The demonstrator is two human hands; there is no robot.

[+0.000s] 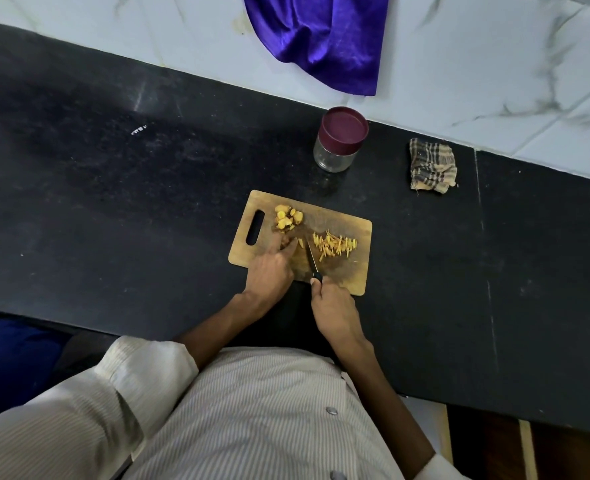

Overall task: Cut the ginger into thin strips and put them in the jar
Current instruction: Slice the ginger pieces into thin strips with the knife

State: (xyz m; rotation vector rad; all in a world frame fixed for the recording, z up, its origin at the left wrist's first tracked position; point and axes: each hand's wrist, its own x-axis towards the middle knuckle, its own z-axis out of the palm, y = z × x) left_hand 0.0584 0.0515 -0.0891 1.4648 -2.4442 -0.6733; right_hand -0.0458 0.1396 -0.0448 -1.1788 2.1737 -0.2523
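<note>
Black stone counter (pixel 113 188), seen from above. Pale marble-look tiles (pixel 494 64) run along its far edge.

Wooden board (pixel 359 271) sits near the counter's near edge, handle slot at its left end.

Ginger, three lots on the board:
- chunks (pixel 288 218), uncut, at the far left corner just right of the slot.
- strips (pixel 335 244), a loose heap of thin yellow slivers, toward the right edge.
- one small piece (pixel 300 242) under the left fingertips, between chunks and strips.

Left hand (pixel 271 271): palm down on the board, fingers curled, tips pressing the small piece to the wood.

Right hand (pixel 333 308): clenched round the black handle of a knife (pixel 310 258) at the board's near edge. Blade points away from the person, lying between the held piece and the strips, tip at the piece.

Jar (pixel 338 142): clear glass, maroon lid on, upright on the counter beyond the board's far edge, close to the tiles. Apart from the board. No label or writing readable on it.

Checked rag (pixel 432 166), crumpled, right of the jar near the counter's far edge.

Purple cloth (pixel 321 36) hangs over the tiles above the jar.

Small white mark on the counter at far left; too small to read.

Person wears a pale striped shirt (pixel 252 410), sleeves rolled.
</note>
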